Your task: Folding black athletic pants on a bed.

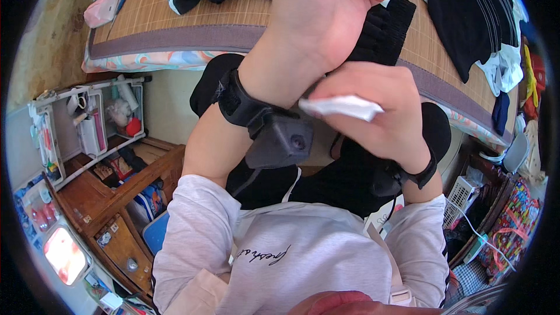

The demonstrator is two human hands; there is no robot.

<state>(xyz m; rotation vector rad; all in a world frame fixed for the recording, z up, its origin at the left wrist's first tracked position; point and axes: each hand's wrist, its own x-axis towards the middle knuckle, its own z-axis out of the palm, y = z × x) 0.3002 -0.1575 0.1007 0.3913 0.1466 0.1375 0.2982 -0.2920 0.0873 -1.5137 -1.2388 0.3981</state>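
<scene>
My left hand [323, 13] is turned palm up over the bed, its fingers loosely bent and partly cut off by the top edge; nothing shows in the palm. A black strap [236, 100] with a small black camera [282, 142] circles my left forearm. Just below the left palm, my right hand [372, 105] pinches a folded white tissue or cloth [343, 107], slightly blurred, beside the left wrist. The right wrist bears a similar black strap [426, 173] and a dark device, partly hidden. Where the right fingertips touch is hidden.
A bed with a bamboo mat [245, 6] lies ahead, with black garments [463, 17] and a pink pouch [101, 11] on it. White rack shelves [94, 92] and a wooden cabinet [127, 245] stand left. A white plastic basket [457, 201] and a patterned bag [512, 227] are at right.
</scene>
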